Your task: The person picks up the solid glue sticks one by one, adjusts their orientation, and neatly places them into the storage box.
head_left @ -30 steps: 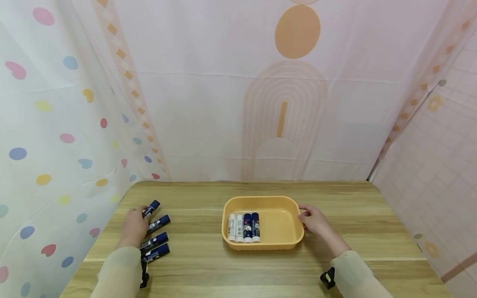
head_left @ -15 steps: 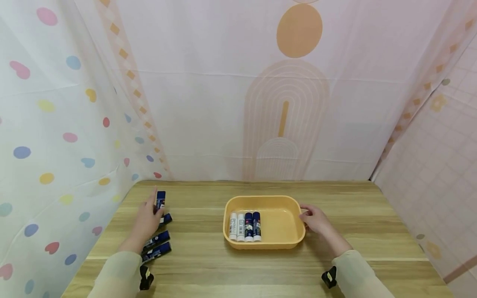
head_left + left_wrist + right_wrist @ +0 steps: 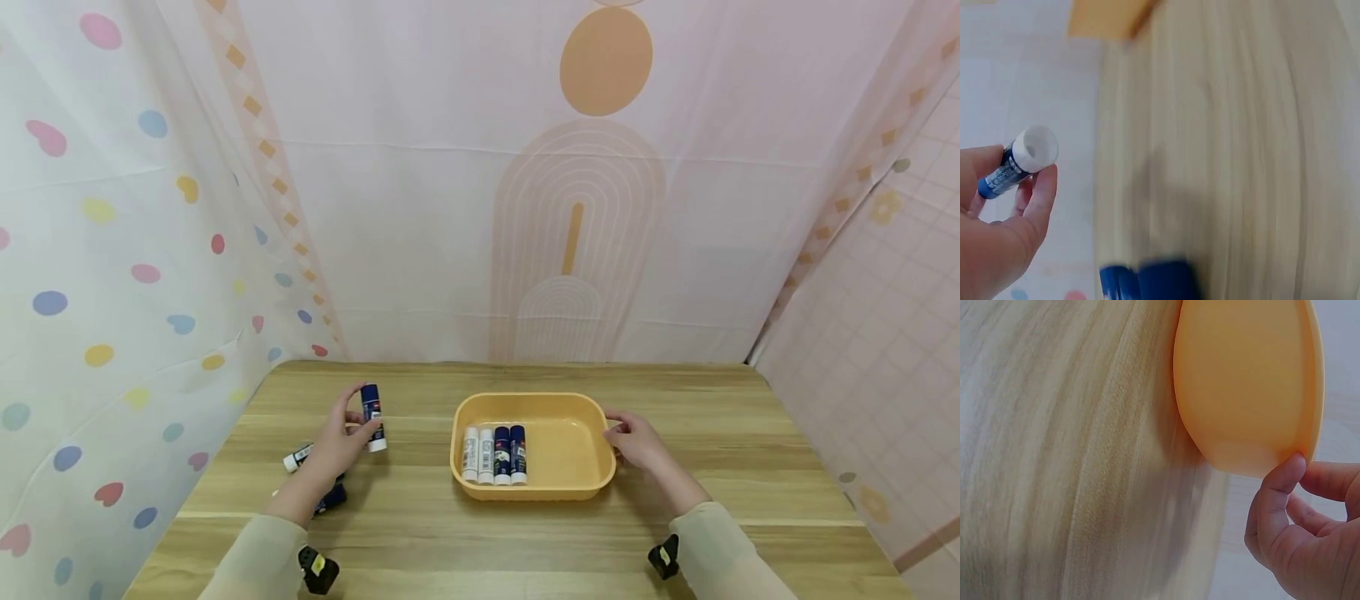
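Between thumb and fingers, my left hand (image 3: 339, 443) pinches a navy glue stick (image 3: 372, 417) with a white base, raised over the left part of the table. In the left wrist view, the round white end of that glue stick (image 3: 1036, 149) faces the camera. My right hand (image 3: 636, 442) grips the right rim of a yellow tray (image 3: 564, 492), thumb and fingers at its edge, also plain in the right wrist view. Inside the tray, at its left side, several glue sticks (image 3: 502, 457) stand in a row, two of them white and two navy.
Several more navy glue sticks (image 3: 330, 498) lie on the wooden table (image 3: 420, 542) beneath my left forearm, partly hidden by it. A patterned cloth (image 3: 405, 250) hangs behind the table, with others at both sides.
My left hand has picked a glue stick up from the group at the left, turned it nearly upright and carried it rightward. My right hand stays on the tray's rim.
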A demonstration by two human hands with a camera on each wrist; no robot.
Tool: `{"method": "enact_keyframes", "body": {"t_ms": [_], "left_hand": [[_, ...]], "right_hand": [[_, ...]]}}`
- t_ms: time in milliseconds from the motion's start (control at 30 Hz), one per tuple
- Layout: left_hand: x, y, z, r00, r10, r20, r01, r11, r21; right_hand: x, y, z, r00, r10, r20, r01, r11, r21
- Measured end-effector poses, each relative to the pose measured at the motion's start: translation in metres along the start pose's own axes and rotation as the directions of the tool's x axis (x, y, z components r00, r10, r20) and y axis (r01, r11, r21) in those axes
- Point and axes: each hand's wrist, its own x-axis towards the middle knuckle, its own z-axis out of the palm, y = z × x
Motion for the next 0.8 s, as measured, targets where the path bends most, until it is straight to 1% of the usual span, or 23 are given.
{"method": "enact_keyframes", "body": {"t_ms": [33,67,100,200,267,300,467,600,667,733,800], "left_hand": [[-0.001,0.003,0.004,0.999,-0.029,0.019,0.031,0.998,-0.063],[-0.002,0.008,0.007,0.997,-0.065,0.048,0.070,0.991,-0.111],[-0.002,0.011,0.011,0.994,-0.085,0.069,0.095,0.983,-0.159],[-0.005,0.022,0.023,0.985,-0.132,0.109,0.155,0.958,-0.242],[-0.006,0.029,0.031,0.979,-0.156,0.129,0.186,0.945,-0.268],[-0.006,0.032,0.036,0.978,-0.158,0.137,0.192,0.939,-0.286],[-0.006,0.041,0.059,0.974,-0.162,0.157,0.204,0.930,-0.306],[-0.008,0.050,0.079,0.975,-0.145,0.170,0.195,0.923,-0.330],[-0.009,0.055,0.090,0.976,-0.134,0.171,0.184,0.929,-0.321],[-0.009,0.060,0.100,0.979,-0.114,0.167,0.159,0.943,-0.291],[-0.009,0.064,0.110,0.983,-0.093,0.160,0.130,0.961,-0.242]], "right_hand": [[0.000,0.000,0.000,1.000,0.001,0.000,-0.001,1.000,0.002],[0.000,0.000,0.000,1.000,0.004,-0.003,-0.004,1.000,0.007],[0.000,0.000,0.000,1.000,0.003,-0.002,-0.003,1.000,0.008],[0.001,-0.001,0.001,1.000,0.006,0.000,-0.006,1.000,0.018],[0.001,-0.001,0.001,1.000,0.007,0.004,-0.007,1.000,0.023],[0.001,0.000,0.001,1.000,0.006,0.004,-0.006,1.000,0.024],[0.001,0.001,0.000,1.000,0.007,0.004,-0.007,1.000,0.029],[0.000,0.001,-0.001,1.000,0.010,0.010,-0.010,1.000,0.029],[-0.001,0.000,0.000,1.000,0.012,0.010,-0.012,0.999,0.036],[-0.001,-0.001,0.000,1.000,0.010,0.014,-0.010,0.999,0.038],[-0.001,-0.001,0.000,1.000,0.008,0.013,-0.009,0.999,0.039]]}}
